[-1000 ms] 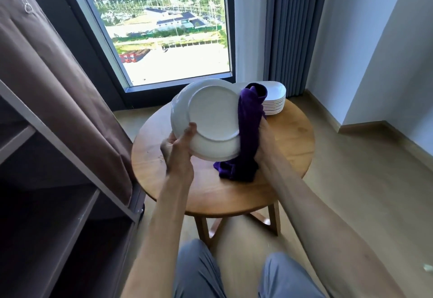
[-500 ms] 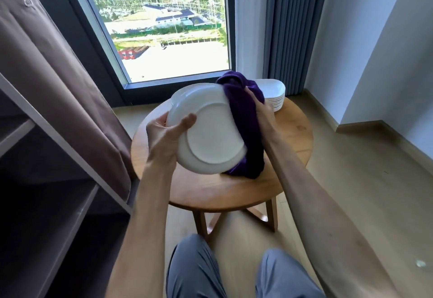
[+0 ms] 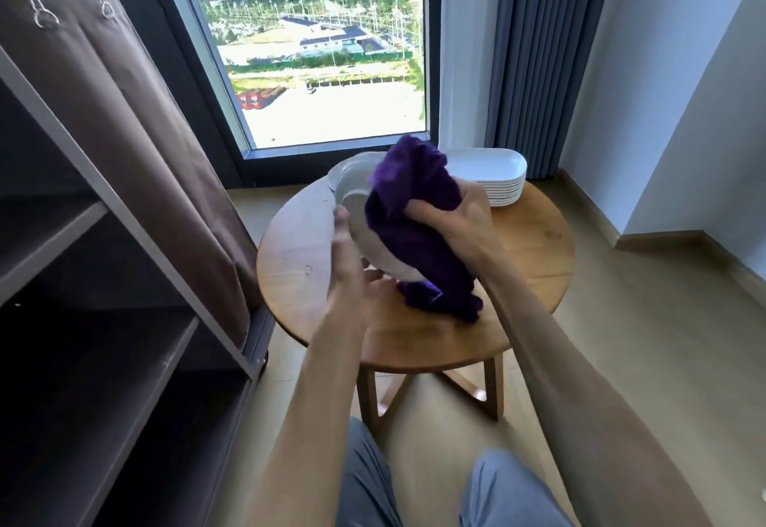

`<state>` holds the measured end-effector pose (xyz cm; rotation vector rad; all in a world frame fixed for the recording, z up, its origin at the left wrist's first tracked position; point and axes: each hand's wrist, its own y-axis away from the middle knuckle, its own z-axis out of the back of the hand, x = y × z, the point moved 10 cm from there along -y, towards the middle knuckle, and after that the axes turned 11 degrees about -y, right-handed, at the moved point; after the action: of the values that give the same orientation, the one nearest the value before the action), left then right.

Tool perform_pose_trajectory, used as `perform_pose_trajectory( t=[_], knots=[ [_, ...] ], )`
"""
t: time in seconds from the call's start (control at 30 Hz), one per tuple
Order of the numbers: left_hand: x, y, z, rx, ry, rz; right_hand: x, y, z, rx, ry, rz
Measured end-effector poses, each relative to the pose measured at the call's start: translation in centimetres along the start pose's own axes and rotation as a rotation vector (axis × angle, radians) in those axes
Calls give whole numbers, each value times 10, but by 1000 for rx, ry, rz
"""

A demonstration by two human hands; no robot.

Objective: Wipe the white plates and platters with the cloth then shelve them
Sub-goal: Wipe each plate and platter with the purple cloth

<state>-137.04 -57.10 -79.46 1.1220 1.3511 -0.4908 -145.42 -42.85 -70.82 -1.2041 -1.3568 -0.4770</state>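
Since half a second ago, the purple cloth [image 3: 414, 232] is sliding across to cover most of the white plate [image 3: 356, 211], which is tilting more edge-on. The left hand [image 3: 352, 273] is gripping the plate's lower left rim above the round table [image 3: 526, 244], thumb along the edge. The right hand [image 3: 452, 219] is bunching the cloth tight against the plate's face. The open shelf [image 3: 124, 261] is lying to the plate's left, nearer the left hand; the platter stack [image 3: 497, 178] is waiting behind
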Motion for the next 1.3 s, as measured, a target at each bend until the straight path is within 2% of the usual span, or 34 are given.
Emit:
perform_pose_trajectory(
  t=[0.07, 0.1, 0.2, 0.27, 0.43, 0.53, 0.67, 0.73, 0.8, 0.9, 0.97, 1.07, 1.17, 1.23, 1.3],
  knots=[
    [-23, 7, -20, 258, 194, -21, 14, 1, -28, 188, 217, 68],
    [-34, 12, -22, 338, 301, -46, 17, 4, -42, 288, 315, 98],
    [-37, 11, -15, 384, 518, -91, 20, 16, -72, 511, 497, 128],
    [-26, 8, -9, 359, 519, -128, 13, 21, -75, 556, 488, 58],
    [-24, 14, 1, 378, 412, -262, -1, 26, -53, 460, 393, -34],
    [-29, 19, 4, 401, 480, -304, 6, 14, -25, 314, 446, -17],
    [-32, 33, -1, 487, 456, -420, 12, -12, 5, 74, 807, 11],
    [-28, 37, -11, 484, 399, -412, 6, -21, 10, -36, 1008, -32],
    [-20, 41, -26, 470, 302, -382, 7, -28, 5, -128, 1111, 9],
    [-11, 39, -40, 432, 190, -364, 10, -31, -2, -235, 1030, 90],
    [-15, 35, -42, 408, 118, -387, 7, -28, 0, -316, 807, 98],
    [-17, 27, -42, 382, 21, -395, -7, -29, 3, -366, 418, -22],
    [-18, 21, -40, 386, 88, -353, -10, -30, -17, -193, 153, -79],
    [-21, 18, -39, 396, 170, -346, -4, -31, -34, -50, 188, -60],
    [-28, 19, -37, 410, 227, -375, 1, -37, -39, -35, 310, -26]
  ],
)
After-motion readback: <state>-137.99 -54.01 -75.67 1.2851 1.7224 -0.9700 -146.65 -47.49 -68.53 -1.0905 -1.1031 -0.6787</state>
